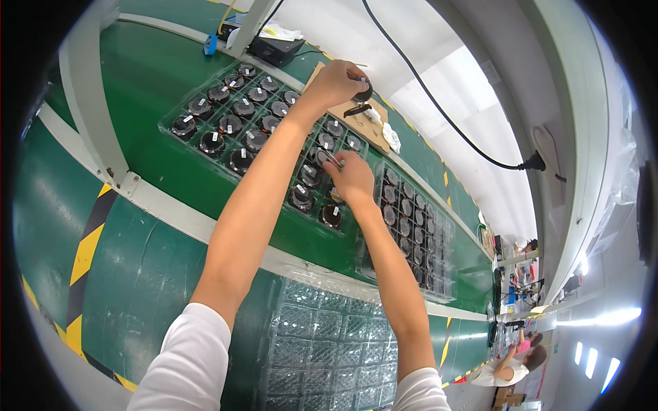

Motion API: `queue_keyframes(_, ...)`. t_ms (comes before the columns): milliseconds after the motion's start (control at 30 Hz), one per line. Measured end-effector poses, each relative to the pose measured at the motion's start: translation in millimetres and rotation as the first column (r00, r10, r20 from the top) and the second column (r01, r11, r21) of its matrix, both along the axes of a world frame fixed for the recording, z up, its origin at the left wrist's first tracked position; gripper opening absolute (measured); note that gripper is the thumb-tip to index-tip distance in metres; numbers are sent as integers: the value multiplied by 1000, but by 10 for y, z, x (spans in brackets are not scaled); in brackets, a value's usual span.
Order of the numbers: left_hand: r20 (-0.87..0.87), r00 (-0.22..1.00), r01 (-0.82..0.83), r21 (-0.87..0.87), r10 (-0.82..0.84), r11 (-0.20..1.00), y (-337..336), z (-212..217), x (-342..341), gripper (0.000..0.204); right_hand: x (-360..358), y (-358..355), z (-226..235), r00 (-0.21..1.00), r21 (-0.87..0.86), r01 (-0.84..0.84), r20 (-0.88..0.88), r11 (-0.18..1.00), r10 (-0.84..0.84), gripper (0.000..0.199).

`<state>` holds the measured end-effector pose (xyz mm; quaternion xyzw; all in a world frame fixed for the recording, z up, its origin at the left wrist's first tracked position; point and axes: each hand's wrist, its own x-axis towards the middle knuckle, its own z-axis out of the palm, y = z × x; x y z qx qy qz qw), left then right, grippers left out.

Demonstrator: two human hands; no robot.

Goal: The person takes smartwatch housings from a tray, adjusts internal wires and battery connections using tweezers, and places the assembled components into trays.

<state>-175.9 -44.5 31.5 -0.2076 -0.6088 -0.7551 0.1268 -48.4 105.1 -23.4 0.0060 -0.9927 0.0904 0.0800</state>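
Observation:
My left hand (334, 85) reaches over the far edge of the tray, fingers closed on a round black part (365, 92). Just below that part is a flat dark piece (356, 109); I cannot tell whether it is joined to it. Nearer to me, my right hand (354, 177) pinches metal tweezers (333, 162) above the tray. Under both arms lies a clear plastic tray (179, 137) with round black parts (229, 124) in its pockets, most with a small white label. My left forearm hides some of the pockets.
A second clear tray (444, 267) of dark round parts lies to the right. An empty clear tray (308, 342) sits nearer me. Behind are a brown board (363, 127) with white cloth (391, 137) and a black box (274, 51). A black cable (432, 103) hangs overhead. People work far right.

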Motion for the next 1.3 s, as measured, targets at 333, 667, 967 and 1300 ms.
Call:
queue_keyframes(333,87,995,69,-243,-49,967,-155,165,171,28,334,257,85,947,-81,-146,-299,986,116,20)
queue_keyframes(667,80,980,188,-108,-180,976,-232,366,1429,24,104,356,-246,975,109,-69,-204,992,90,17)
queue_keyframes(967,292,793,609,-344,-535,715,-669,-143,2797,16,291,286,-91,890,-205,-132,-455,970,25,14)
queue_keyframes(1300,383,799,599,-567,-464,565,-552,-573,2864,17,2165,514,258,981,-750,-129,-192,649,-26,7)
